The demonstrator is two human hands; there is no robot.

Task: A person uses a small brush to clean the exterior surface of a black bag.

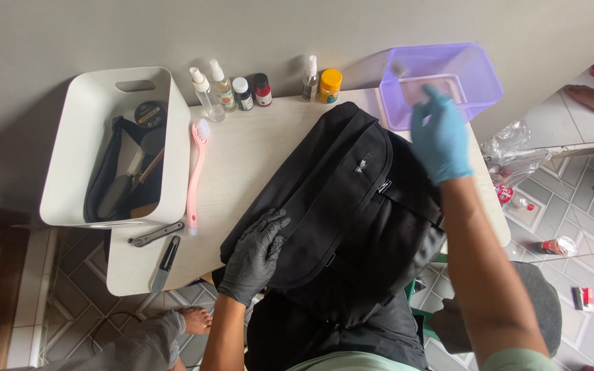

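Black backpack point(338, 206) lies flat mid-table point(242, 158). Left hand point(256, 255), black glove, presses spread-open on its lower edge, gripping nothing. Right hand point(440, 137), blue glove, reaches into the purple tub point(476, 75); its grip can't be read. Best to keep the left palm firm so the bag doesn't slide.

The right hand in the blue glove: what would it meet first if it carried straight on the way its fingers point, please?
Most likely the purple plastic tub: the right hand points up into its opening, though depth is unclear.
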